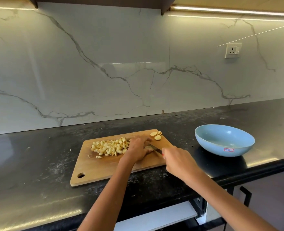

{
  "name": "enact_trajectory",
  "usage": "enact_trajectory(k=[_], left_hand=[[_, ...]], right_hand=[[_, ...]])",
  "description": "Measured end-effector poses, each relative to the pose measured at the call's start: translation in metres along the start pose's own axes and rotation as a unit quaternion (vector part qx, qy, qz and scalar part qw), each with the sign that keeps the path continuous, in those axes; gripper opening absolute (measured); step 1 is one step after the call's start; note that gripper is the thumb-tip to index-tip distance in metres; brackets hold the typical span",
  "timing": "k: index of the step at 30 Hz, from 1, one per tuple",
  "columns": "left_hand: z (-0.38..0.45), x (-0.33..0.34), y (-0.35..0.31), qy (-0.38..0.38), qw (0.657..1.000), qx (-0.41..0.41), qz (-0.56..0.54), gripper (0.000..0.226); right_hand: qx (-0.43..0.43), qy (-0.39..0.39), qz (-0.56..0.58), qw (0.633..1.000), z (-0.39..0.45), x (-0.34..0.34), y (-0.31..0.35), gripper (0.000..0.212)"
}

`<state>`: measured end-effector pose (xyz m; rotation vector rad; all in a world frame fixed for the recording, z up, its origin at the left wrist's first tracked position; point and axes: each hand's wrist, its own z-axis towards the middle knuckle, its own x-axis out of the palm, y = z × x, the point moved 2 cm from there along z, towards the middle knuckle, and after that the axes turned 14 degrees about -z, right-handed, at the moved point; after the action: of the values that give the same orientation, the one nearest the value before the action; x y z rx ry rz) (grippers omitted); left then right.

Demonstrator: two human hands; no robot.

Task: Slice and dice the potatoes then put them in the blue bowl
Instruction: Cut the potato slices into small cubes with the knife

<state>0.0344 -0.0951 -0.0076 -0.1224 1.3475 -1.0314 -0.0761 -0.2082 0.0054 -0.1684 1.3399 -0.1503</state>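
The wooden cutting board (pixel 104 165) lies at an angle on the black countertop (pixel 29 164), its near corner close to the counter's front edge. Bare counter extends to the left of the board and behind it up to the marble backsplash (pixel 104 64). The blue bowl (pixel 224 140) stands on the counter to the right of the board, apart from it and near the front edge.

A pile of diced potato (pixel 110 147) occupies the board's centre. A few round potato slices (pixel 156 135) lie at its far right corner.

The left hand (pixel 137 148) presses down on a potato piece (pixel 149 149), fingers bent over it. The right hand (pixel 179 161) grips the knife (pixel 156 149) by its handle; the blade runs beside the left fingers.
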Motion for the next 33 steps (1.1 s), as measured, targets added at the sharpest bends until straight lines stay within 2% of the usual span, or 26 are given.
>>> enact_trajectory(k=[5, 12, 20, 29, 33], left_hand=[[0.006, 0.004, 0.003, 0.033, 0.998, 0.014, 0.043, 0.022], [0.006, 0.007, 0.004, 0.047, 0.997, 0.028, 0.046, 0.031], [0.003, 0.004, -0.001, 0.069, 0.996, 0.013, 0.054, 0.023], [0.002, 0.002, -0.001, 0.038, 0.998, 0.044, -0.004, 0.017], [0.0, 0.003, 0.003, 0.0, 0.998, 0.031, -0.052, 0.029]], right_hand=[[-0.007, -0.012, -0.017, 1.0, -0.014, 0.001, -0.007, 0.014], [-0.01, -0.006, -0.021, 1.0, -0.02, -0.003, -0.01, 0.016], [-0.025, 0.017, -0.068, 0.997, -0.025, -0.021, -0.011, 0.019], [0.008, -0.029, -0.091, 0.995, -0.03, -0.051, -0.032, 0.017], [0.028, -0.042, -0.068, 0.996, -0.023, -0.041, -0.031, 0.019]])
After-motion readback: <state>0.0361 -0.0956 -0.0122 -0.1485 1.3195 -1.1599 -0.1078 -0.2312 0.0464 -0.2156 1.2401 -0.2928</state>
